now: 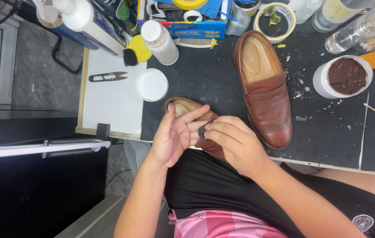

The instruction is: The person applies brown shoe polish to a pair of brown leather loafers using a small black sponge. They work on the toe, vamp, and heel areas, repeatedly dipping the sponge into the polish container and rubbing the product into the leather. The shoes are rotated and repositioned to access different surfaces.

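The right hand is closed in a pinch on a small dark pad, which it holds between the thumb and the first fingers. The left hand is open, the palm turned to the right and the fingers spread; it holds nothing, but its fingertips touch the pad and lie over the near brown shoe. This shoe is directly under both hands, at the near edge of the worktop, and most of it is hidden by them.

To do this step well, I think the pad should be folded tight around the fingertips, so that the pressure is even and no bare finger touches the leather. The left hand should then take the shoe firmly, because it seems to rest partly over the lap and could slip.

Beyond the right hand lies the second brown shoe, and further right of it an open white jar of brown paste. Beyond the left hand is 1 white round lid.
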